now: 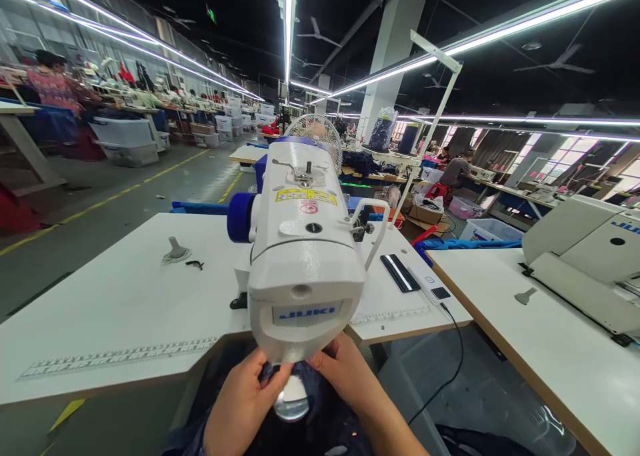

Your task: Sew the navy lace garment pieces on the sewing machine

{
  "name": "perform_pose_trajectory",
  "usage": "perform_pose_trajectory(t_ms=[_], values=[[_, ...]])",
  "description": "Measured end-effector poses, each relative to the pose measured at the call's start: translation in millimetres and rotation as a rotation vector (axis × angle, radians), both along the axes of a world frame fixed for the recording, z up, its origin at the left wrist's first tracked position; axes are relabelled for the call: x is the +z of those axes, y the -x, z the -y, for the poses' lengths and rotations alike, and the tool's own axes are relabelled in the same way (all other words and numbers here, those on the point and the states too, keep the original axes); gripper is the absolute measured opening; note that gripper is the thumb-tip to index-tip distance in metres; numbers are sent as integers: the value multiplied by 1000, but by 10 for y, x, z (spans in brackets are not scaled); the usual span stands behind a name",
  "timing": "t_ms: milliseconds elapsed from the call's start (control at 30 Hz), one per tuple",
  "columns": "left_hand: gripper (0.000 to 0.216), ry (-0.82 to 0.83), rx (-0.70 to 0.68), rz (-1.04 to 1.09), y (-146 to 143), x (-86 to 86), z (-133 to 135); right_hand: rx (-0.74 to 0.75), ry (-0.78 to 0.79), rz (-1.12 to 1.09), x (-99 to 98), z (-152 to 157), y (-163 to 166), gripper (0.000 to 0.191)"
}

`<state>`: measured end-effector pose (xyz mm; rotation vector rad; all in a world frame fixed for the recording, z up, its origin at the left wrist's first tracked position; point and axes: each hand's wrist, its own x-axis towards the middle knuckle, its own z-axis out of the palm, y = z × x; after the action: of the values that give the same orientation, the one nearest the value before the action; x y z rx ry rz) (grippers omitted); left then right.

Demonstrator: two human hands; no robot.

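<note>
The sewing machine [305,269] has a smooth, glossy white casing, with a blue plastic-looking handwheel [240,217] at its nine o'clock. At its six o'clock a silvery metal plate [291,403] gleams on matt dark navy cloth [313,436]. The table top [125,296] is smooth matt white, wood-toned at the edge.

Left hand [247,393]: low centre of view, back of hand up, knuckles forward; fingers [274,375] curled in, tips pinched toward thumb.
Left wrist: near straight, slight inward turn.
Left forearm [225,436]: rises from bottom edge, bare, angled up and right.
Right hand [347,375]: just beside the other, a little higher; back up, fingers [319,363] bent, aimed leftward.
Right thumb: tucked under palm, out of sight; grip cannot be read.
Right forearm [395,429]: enters from lower right, bare, angled inward.
Spacing: fingertips of both hands close, narrow gap between, not touching.
</note>
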<state>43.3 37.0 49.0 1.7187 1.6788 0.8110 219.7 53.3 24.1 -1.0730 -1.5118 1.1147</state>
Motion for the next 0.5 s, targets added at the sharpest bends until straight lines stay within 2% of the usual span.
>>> perform_pose_trajectory(t_ms=[133, 233, 400, 500], values=[[39, -74, 79, -28, -14, -19, 8, 25, -9, -4, -4, 3, -4, 30], [34, 0, 55, 25, 17, -4, 1, 12, -40, -6, -1, 17, -39, 21], [26, 131, -44, 393, 92, -20, -20, 39, -27, 16, -11, 39, -99, 12], [43, 150, -58, 570, 92, -66, -19, 45, -16, 13, -20, 45, -94, 16]])
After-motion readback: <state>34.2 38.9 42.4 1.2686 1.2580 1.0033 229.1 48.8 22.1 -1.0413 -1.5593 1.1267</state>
